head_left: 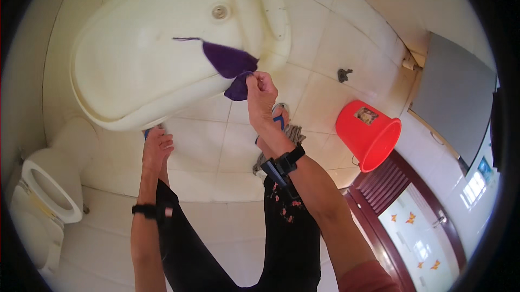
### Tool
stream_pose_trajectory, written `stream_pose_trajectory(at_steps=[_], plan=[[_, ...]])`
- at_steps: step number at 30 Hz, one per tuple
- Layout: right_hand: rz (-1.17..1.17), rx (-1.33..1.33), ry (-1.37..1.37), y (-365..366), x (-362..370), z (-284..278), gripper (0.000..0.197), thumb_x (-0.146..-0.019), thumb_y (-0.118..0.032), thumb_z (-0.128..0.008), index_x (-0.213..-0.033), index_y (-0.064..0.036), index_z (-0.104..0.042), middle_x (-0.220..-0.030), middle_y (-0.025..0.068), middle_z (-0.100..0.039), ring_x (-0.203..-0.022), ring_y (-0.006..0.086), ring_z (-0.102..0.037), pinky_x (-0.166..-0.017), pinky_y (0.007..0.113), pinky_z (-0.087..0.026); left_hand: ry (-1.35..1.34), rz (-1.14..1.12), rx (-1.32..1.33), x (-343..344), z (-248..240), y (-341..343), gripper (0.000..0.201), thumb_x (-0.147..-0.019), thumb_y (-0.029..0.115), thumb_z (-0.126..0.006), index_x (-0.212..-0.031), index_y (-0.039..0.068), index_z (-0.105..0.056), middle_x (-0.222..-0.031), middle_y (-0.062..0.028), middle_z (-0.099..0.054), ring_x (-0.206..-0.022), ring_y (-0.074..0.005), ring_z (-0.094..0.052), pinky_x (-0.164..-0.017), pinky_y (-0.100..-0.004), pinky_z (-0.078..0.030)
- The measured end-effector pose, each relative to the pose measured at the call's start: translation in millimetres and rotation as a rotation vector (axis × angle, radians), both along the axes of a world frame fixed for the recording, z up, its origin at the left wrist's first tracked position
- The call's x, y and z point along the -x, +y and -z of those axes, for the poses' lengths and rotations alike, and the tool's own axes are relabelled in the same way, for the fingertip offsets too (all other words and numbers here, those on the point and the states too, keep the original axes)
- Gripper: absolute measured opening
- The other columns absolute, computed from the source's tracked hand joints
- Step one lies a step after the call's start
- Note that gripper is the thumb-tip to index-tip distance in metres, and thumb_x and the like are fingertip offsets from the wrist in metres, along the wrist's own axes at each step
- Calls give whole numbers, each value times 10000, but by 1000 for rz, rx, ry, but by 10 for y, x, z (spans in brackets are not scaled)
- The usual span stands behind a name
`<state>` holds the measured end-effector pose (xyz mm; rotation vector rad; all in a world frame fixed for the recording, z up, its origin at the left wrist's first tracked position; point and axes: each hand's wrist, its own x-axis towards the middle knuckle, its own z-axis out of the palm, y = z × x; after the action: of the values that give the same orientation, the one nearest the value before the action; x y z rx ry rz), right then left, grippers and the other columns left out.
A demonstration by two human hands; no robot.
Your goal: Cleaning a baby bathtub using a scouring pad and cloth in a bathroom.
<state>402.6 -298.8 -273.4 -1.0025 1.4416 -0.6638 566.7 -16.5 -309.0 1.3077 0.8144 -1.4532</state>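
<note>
My right hand (261, 96) is closed on a dark purple cloth (230, 60), pinching it near one corner. The cloth hangs over the near rim of a white bathtub (146, 48), folded narrow by the fingers, with a thin string-like end trailing into the tub. My left hand (158, 143) is below the tub's outer wall, its fingers curled in and nothing showing between them. Beside it, a blue-strapped slipper on my foot is partly covered. A round drain (220, 12) shows in the tub's floor.
A red bucket (364, 129) lies tilted in view on the right. A small dark crumpled item (344, 75) is on the tiled floor. Greyish cloth (292, 133) bunches by my right foot. A white toilet (54, 184) stands at left; a dark red door frame (379, 189) is at lower right.
</note>
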Motion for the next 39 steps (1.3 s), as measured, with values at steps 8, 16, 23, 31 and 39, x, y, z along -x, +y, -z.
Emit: stream_pose_trajectory(at_steps=[8,16,23,31,39], plan=[[-264,475,-106,-1009,-701,-318,58,-746,-51,-574,-796,-41,-547,-631,62,-504,-533,134,-488,-517,264,-413,-1682,1097,21,-575,-814,-2119,335,-870,210,-509,-1132,3,-478,-1098,-192,-506,-1026,-362,-441,-893,-432,-355],[-94,676,350,-957,-459,333,135,-752,-134,-596,-864,-73,-550,-846,104,-534,-785,295,-529,-669,391,-436,-2130,1299,-92,-622,-86,-2934,527,-856,276,-517,-1251,-21,-334,-1243,-263,-353,-1106,-425,-341,-958,-502,-267],[-191,364,189,-438,-191,255,138,-777,-94,-564,-898,-36,-528,-814,151,-551,-735,337,-539,-651,414,-445,-2006,1396,-160,-622,-97,-2824,548,-849,236,-481,-1269,-54,-281,-1287,-257,-280,-1127,-422,-292,-966,-505,-239],[-389,745,307,-2146,-1793,497,128,-786,-152,-531,-791,-26,-512,-747,189,-557,-729,367,-537,-660,473,-425,-2051,1261,-42,-510,-68,-2967,511,-887,246,-421,-1290,-29,-271,-1295,-256,-284,-1120,-438,-304,-963,-510,-231],[-445,558,118,-889,-564,145,80,-767,-10,-554,-774,-43,-482,-756,148,-522,-681,332,-538,-577,409,-433,-2012,1289,-98,-630,-53,-2754,543,-839,212,-471,-1288,-28,-283,-1307,-246,-280,-1127,-423,-295,-965,-504,-221]])
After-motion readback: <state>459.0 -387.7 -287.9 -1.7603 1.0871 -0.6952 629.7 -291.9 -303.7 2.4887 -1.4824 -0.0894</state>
